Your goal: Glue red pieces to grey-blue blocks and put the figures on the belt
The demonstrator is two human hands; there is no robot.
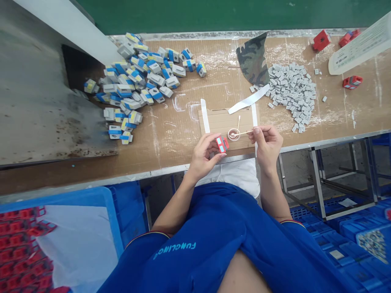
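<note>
The left hand [204, 154] pinches a small red plastic vehicle-shaped piece [220, 145] between thumb and fingers, above the near edge of the brown worktop [171, 148]. The right hand [269, 145] grips a thin pale stick [245, 132], its far end at a small round clear plastic cup [233, 134] between the hands. Whether that end is wetted is too small to tell.

The work on this piece looks partway through: the stick is apart from it, at the cup. Left of and below the left hand, many red plastic pieces [14, 255] lie in a blue plastic tub [111, 211]; I cannot tell whether they are finished or waiting. Beyond the right hand, a heap of small light-grey tiles [293, 95] lies loose, and beyond the left hand sits a pile of grey, blue and yellow blocks [143, 75], neither being handled. Much seems left.
</note>
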